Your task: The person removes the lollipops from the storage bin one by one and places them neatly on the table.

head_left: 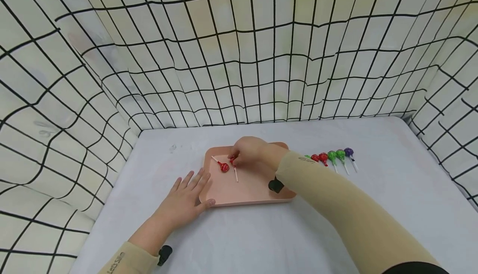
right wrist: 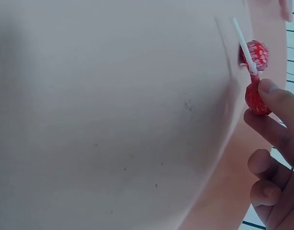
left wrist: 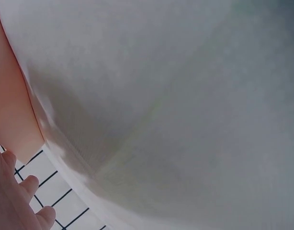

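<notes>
A shallow pink tray (head_left: pixel 246 195) lies on the white-covered table. My right hand (head_left: pixel 249 151) reaches over it and pinches a red-wrapped lollipop (right wrist: pixel 256 98) by its head between thumb and forefinger. In the head view that lollipop's white stick points toward me. A second red lollipop (head_left: pixel 224 167) lies in the tray just left of it, stick angled to the far left. With fingers spread, my left hand (head_left: pixel 183 201) rests at the tray's left edge, its thumb by the near left corner. The left wrist view shows only part of this hand (left wrist: pixel 22 196).
To the tray's right lies a row of lollipops, with red (head_left: pixel 323 157), green (head_left: pixel 340 154) and purple (head_left: pixel 349 152) heads; my right sleeve (head_left: pixel 328 199) hides part of it. White walls with a black grid (head_left: pixel 242 62) enclose the table at the back and sides.
</notes>
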`<action>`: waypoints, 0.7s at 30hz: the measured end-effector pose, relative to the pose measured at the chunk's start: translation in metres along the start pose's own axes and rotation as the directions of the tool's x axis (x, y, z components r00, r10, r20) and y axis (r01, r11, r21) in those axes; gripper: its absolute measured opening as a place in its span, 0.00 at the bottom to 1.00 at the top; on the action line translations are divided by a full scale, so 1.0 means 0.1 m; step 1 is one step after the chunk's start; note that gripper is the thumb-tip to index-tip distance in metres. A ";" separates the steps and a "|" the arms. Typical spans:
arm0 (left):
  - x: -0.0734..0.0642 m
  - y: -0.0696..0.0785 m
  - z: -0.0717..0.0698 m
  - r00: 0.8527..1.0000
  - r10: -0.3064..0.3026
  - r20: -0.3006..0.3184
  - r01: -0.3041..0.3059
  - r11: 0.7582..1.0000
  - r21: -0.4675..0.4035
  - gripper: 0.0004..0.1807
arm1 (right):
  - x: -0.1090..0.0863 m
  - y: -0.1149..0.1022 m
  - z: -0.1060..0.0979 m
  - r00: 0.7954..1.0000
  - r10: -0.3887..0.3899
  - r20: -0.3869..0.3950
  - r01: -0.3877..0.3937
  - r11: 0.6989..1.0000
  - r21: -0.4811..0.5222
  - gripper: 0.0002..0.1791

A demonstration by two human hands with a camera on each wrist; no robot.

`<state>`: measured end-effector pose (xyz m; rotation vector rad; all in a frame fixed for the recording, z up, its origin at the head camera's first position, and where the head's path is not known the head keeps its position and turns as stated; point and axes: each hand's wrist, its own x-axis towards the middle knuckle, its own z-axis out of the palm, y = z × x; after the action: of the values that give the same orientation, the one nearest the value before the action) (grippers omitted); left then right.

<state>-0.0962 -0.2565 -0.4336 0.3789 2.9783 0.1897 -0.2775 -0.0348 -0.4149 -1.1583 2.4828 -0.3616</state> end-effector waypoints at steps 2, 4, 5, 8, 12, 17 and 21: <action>0.00 0.01 0.00 1.000 -0.001 0.004 0.001 1.000 -0.002 0.48 | -0.03 0.00 -0.01 1.000 0.015 -0.003 -0.015 1.000 0.018 0.14; 0.00 0.01 0.00 1.000 -0.003 0.004 0.003 1.000 -0.004 0.48 | -0.06 0.00 -0.02 1.000 0.028 -0.005 -0.028 0.999 0.042 0.14; 0.01 0.01 0.00 1.000 -0.006 0.005 0.006 1.000 -0.004 0.47 | -0.07 0.00 -0.02 1.000 0.029 -0.006 -0.029 0.999 0.045 0.14; 0.01 0.00 0.01 1.000 -0.005 0.001 0.005 1.000 -0.007 0.47 | -0.08 0.03 -0.03 1.000 0.018 -0.011 -0.018 0.999 0.047 0.14; 0.01 -0.01 0.01 1.000 -0.002 0.006 0.002 1.000 -0.002 0.48 | -0.10 0.07 -0.05 1.000 0.000 -0.015 0.001 0.998 0.055 0.15; 0.01 -0.01 0.03 1.000 0.004 -0.003 -0.004 1.000 0.010 0.49 | -0.16 0.13 -0.12 0.999 0.005 -0.041 -0.002 0.996 0.092 0.15; 0.01 0.00 0.02 1.000 0.004 -0.003 -0.004 1.000 0.005 0.48 | -0.25 0.18 -0.19 0.998 -0.013 -0.060 0.019 0.995 0.100 0.16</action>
<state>-0.0966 -0.2565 -0.4360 0.3859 2.9814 0.1829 -0.2830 -0.0025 -0.3989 -1.1430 2.4755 -0.5267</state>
